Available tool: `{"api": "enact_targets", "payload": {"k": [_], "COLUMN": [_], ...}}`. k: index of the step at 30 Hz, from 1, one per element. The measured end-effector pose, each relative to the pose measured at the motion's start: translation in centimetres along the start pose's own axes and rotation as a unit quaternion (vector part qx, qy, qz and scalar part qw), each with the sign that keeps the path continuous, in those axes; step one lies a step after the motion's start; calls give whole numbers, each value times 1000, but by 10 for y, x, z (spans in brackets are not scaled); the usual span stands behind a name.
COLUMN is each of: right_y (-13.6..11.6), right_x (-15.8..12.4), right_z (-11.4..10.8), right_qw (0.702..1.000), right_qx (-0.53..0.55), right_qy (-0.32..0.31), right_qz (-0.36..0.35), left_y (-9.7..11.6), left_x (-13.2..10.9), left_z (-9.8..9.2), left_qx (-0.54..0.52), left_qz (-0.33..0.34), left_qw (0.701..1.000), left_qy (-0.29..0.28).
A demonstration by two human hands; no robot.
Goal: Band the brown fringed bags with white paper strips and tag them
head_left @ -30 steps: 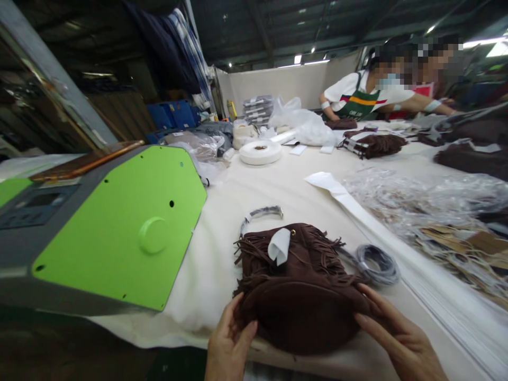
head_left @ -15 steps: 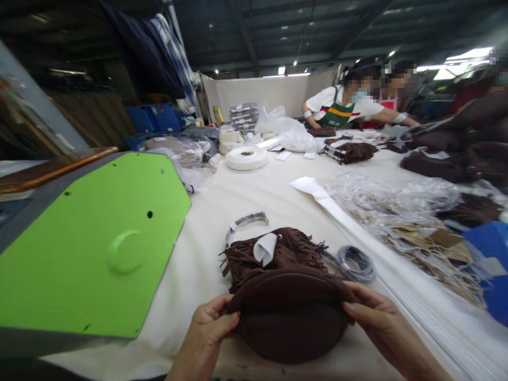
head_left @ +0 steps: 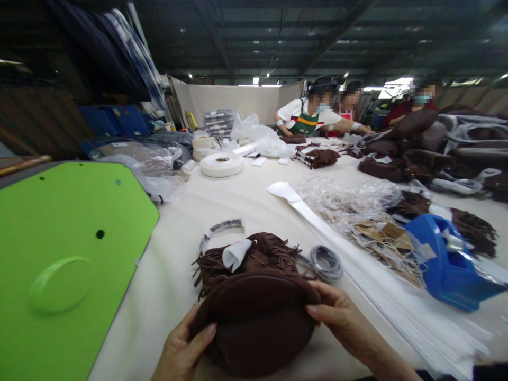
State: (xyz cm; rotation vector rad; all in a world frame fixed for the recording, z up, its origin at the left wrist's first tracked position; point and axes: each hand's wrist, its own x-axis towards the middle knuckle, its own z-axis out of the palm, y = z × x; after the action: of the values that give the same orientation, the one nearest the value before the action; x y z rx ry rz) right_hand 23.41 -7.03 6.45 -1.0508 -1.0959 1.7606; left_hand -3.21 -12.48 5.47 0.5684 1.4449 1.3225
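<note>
A dark brown fringed bag (head_left: 262, 323) lies on the table in front of me, its rounded base turned towards me. My left hand (head_left: 184, 344) pinches the left side of that base, thumb in front. On the opposite side my right hand (head_left: 337, 312) grips the rim between thumb and fingers. White paper (head_left: 235, 255) pokes out near the bag's fringe. Behind the bag curves a wrapped handle (head_left: 220, 228). A coiled grey strap in wrapping (head_left: 326, 263) rests just right of the fringe.
A green board (head_left: 71, 248) stands at the left. White sheets (head_left: 357, 270) run along the right, beside tags with strings (head_left: 389, 243) and a blue tape dispenser (head_left: 448, 264). Further back are a white tape roll (head_left: 222, 165), piled brown bags (head_left: 428, 153) and co-workers (head_left: 307, 116).
My view has turned to the right, so the scene has shifted left and the whole blue dispenser now shows. Both hands keep their hold on the bag, whose base looks tilted slightly.
</note>
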Motion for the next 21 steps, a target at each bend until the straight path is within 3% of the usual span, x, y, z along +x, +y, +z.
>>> {"api": "enact_targets", "payload": {"k": [4, 11, 16, 21], "right_y": [0, 6, 24, 36], "right_x": [4, -1, -2, -5], "right_z": [4, 9, 14, 17], "right_qw": [998, 987, 963, 954], "right_qx": [7, -54, -152, -169], "right_qy": [67, 148, 214, 232], "right_qz": [9, -5, -62, -88], "left_y": [4, -5, -15, -20], "left_x": [2, 7, 12, 1], "left_z": [-1, -8, -14, -12], "left_qx": [-40, 41, 82, 234], "left_qz": [-35, 74, 64, 90], "left_qw": [997, 993, 987, 950], "left_qy": [-48, 81, 126, 186]}}
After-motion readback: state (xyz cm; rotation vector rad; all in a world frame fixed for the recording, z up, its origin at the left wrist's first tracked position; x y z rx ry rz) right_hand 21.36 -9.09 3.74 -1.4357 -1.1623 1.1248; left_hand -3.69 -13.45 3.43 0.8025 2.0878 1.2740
